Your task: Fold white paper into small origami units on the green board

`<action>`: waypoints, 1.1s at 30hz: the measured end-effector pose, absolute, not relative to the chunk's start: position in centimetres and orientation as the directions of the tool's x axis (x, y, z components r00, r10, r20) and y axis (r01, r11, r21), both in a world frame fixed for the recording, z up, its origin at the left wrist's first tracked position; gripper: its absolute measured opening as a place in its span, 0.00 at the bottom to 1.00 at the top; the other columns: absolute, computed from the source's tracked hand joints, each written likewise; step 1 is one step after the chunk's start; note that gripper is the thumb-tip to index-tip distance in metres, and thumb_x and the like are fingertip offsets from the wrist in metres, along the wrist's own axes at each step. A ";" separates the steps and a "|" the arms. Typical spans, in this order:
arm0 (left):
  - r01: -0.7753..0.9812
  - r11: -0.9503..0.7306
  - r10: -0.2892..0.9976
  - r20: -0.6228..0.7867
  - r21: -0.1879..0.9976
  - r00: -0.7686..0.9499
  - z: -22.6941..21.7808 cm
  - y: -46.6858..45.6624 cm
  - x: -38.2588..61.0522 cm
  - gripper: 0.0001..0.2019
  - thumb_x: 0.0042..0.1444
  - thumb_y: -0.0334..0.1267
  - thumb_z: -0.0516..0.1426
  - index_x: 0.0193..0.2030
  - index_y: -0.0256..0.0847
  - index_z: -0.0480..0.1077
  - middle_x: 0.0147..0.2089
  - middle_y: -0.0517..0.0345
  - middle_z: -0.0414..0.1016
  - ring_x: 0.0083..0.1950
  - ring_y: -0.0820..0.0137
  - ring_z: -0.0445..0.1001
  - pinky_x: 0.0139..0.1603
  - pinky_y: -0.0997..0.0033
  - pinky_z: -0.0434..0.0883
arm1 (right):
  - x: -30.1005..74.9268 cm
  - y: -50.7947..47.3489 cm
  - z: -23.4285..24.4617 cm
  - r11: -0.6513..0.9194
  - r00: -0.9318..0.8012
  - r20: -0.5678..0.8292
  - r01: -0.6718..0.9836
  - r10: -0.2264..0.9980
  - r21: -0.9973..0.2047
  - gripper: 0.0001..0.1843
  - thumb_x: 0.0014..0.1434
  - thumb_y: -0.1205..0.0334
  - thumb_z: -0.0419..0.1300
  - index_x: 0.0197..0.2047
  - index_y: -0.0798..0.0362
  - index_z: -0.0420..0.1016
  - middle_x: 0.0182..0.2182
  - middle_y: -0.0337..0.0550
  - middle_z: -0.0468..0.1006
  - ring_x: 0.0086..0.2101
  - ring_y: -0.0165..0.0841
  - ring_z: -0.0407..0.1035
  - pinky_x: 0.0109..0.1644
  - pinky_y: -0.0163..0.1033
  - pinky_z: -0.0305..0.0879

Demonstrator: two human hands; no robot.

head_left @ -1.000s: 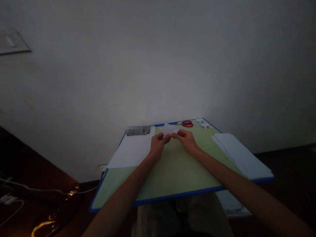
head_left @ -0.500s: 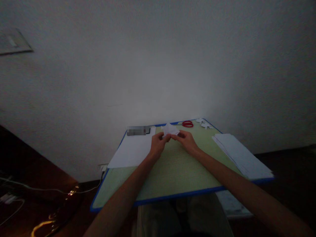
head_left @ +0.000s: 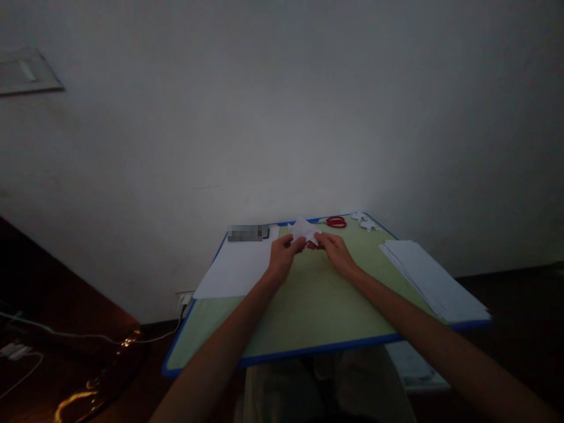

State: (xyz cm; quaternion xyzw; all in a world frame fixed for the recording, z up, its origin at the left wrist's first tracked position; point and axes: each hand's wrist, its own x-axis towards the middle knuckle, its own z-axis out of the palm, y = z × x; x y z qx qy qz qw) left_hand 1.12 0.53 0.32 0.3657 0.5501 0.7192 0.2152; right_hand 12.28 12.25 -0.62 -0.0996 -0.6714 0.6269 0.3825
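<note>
A small folded white paper piece (head_left: 302, 229) is held just above the far middle of a green board with a blue edge (head_left: 308, 305). My left hand (head_left: 282, 258) pinches its left side with closed fingers. My right hand (head_left: 335, 252) pinches its right side, fingers also closed. Both hands sit close together, almost touching, with my forearms stretched out over the board.
A white sheet (head_left: 238, 267) lies on the board's left, a stack of white sheets (head_left: 434, 279) on its right. Red scissors (head_left: 336, 222) and small paper scraps (head_left: 365, 221) lie at the far edge. A dark object (head_left: 247, 232) rests at the far left. Cables (head_left: 66, 338) cross a dark surface at lower left.
Both hands shifted very slightly on the paper piece, which they still hold; the view drifted a little. Nothing else moved.
</note>
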 end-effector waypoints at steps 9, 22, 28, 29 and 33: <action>0.037 -0.299 0.694 0.244 0.954 -0.677 0.1 0.5 1.1 0.16 0.45 0.46 0.71 0.34 0.34 0.81 0.30 0.54 0.79 0.31 0.72 0.73 0.37 0.70 0.71 | 12.4 12.6 -0.7 0.305 -0.659 0.425 -0.298 0.620 -0.905 0.20 0.56 0.43 0.65 0.28 0.53 0.77 0.25 0.39 0.76 0.30 0.34 0.69 0.39 0.40 0.65; -0.033 -0.304 0.705 0.201 0.952 -0.680 -0.2 0.5 1.0 0.21 0.44 0.52 0.71 0.33 0.33 0.78 0.29 0.54 0.76 0.32 0.72 0.73 0.40 0.68 0.72 | 12.7 13.2 -0.1 0.334 -0.582 0.469 -0.329 0.664 -0.883 0.10 0.51 0.54 0.68 0.33 0.51 0.81 0.31 0.42 0.83 0.34 0.37 0.74 0.43 0.43 0.70; -0.028 -0.305 0.699 0.204 0.952 -0.686 -0.3 0.6 1.0 0.24 0.44 0.55 0.71 0.34 0.32 0.78 0.30 0.53 0.77 0.32 0.71 0.73 0.41 0.66 0.73 | 12.7 13.1 -0.1 0.327 -0.567 0.472 -0.344 0.676 -0.880 0.10 0.50 0.56 0.68 0.35 0.52 0.82 0.33 0.43 0.84 0.35 0.37 0.76 0.43 0.43 0.71; -0.025 -0.304 0.698 0.204 0.952 -0.687 -0.3 0.6 1.0 0.24 0.45 0.55 0.70 0.33 0.32 0.78 0.30 0.53 0.77 0.32 0.71 0.73 0.41 0.66 0.73 | 12.7 13.1 -0.1 0.322 -0.557 0.471 -0.349 0.684 -0.880 0.11 0.50 0.56 0.68 0.36 0.51 0.82 0.33 0.43 0.84 0.35 0.37 0.76 0.43 0.43 0.71; -0.005 -0.300 0.690 0.213 0.954 -0.692 -0.4 0.7 0.9 0.24 0.45 0.56 0.70 0.33 0.32 0.78 0.31 0.52 0.77 0.32 0.71 0.73 0.40 0.67 0.73 | 12.7 13.1 -0.1 0.318 -0.536 0.471 -0.356 0.701 -0.879 0.11 0.50 0.56 0.69 0.36 0.52 0.82 0.33 0.43 0.84 0.34 0.38 0.77 0.43 0.44 0.72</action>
